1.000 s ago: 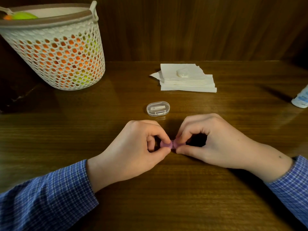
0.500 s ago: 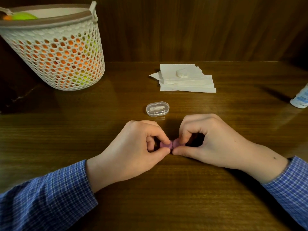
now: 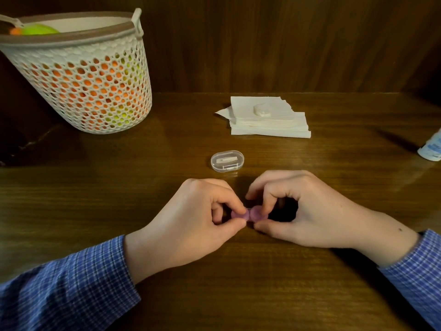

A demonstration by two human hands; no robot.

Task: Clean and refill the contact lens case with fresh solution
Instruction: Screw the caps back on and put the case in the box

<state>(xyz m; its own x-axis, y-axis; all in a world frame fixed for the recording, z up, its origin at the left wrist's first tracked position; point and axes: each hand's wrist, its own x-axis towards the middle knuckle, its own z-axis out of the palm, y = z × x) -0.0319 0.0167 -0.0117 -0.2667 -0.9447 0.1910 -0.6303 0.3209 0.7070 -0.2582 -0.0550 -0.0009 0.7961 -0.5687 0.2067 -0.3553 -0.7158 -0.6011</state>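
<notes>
A small pink-purple contact lens case [image 3: 248,214] lies on the wooden table between my two hands. My left hand [image 3: 191,218] pinches its left cap between thumb and forefinger. My right hand [image 3: 298,209] pinches its right cap the same way, fingers curled over it. Most of the case is hidden by my fingertips. A white solution bottle [image 3: 431,149] shows partly at the right edge of the table, far from both hands.
A clear oval plastic box [image 3: 227,161] sits just beyond my hands. A stack of white tissues [image 3: 269,120] with a small white cap-like piece [image 3: 262,110] on top lies further back. A white mesh basket [image 3: 81,75] stands at the back left.
My right hand's fingers have shifted slightly on the right cap, showing more of it. The left hand and the case stay in place.
</notes>
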